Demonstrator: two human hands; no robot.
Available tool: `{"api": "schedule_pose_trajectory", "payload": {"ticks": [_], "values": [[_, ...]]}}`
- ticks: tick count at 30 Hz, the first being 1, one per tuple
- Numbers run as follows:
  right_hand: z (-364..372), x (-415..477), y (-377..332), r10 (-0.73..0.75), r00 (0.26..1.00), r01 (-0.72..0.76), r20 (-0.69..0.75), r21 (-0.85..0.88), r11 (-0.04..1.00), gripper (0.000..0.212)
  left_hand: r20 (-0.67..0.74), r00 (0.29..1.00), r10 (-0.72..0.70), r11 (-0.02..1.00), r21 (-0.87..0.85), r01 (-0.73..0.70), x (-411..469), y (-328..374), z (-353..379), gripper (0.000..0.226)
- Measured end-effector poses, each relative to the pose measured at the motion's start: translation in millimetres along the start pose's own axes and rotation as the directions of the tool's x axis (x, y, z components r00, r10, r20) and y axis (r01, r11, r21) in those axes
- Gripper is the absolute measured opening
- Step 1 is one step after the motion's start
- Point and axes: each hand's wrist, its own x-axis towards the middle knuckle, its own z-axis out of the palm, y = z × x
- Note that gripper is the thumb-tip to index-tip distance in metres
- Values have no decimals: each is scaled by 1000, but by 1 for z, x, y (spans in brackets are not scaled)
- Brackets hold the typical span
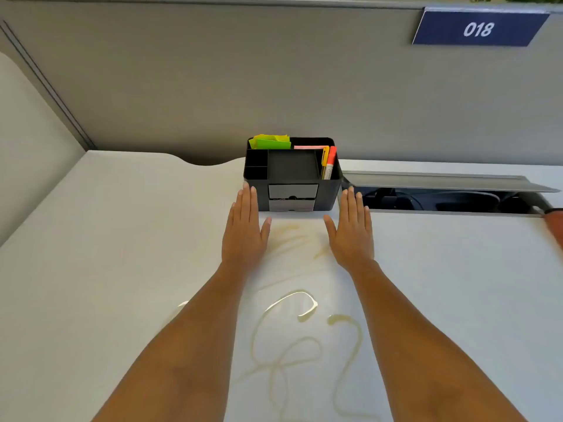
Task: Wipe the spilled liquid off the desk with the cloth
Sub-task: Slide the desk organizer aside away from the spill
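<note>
I see my left hand [243, 233] and right hand [352, 233] flat, open and empty flanking the black organizer [292, 175], yellowish spill [300, 324] looping across the counter [122, 239] between my forearms, cloth unseen; sliding arms risk smearing it.

Black organizer [292, 175] blocks the desk [122, 239] ahead.

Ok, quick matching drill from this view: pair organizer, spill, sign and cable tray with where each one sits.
Things:
1 black organizer
2 spilled liquid
3 blue 018 sign
4 open cable tray

Places:
A on the partition, top right
B recessed in the desk, right of the right hand
C at the desk's back edge, between the fingertips of both hands
D on the desk between the forearms

Pairs: 1-C, 2-D, 3-A, 4-B
</note>
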Motion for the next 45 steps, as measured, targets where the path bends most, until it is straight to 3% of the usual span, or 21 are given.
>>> {"api": "schedule_pose_trajectory", "payload": {"ticks": [7,14,21,25,28,31,35,37,45], "values": [[19,-9,7,8,992,-9,126,5,1000,64,196,978,-74,997,12,73,-14,-12,25,60],[22,-7,8,15,972,-17,235,9,1000,60,256,960,-115,993,-10,121,-14,-14,27,60],[18,-4,9,7,973,-19,230,51,999,58,276,953,-128,989,-32,142,-10,-11,22,56],[5,1,4,108,993,-119,55,301,946,46,197,953,-230,938,-217,271,1,-4,10,49],[-13,16,-10,328,944,-238,-46,594,769,47,125,914,-386,815,-419,401,14,3,-4,51],[-30,40,-21,402,913,-247,-65,696,674,46,81,879,-470,739,-508,442,32,10,-15,56],[-43,70,-33,345,939,-269,1,627,731,49,2,889,-457,711,-600,367,58,20,-27,48],[-45,80,-35,316,947,-287,52,574,767,45,17,865,-501,675,-618,403,72,23,-32,44],[-49,93,-37,417,896,-435,154,497,751,28,164,818,-551,698,-448,559,97,19,-47,33]]}}
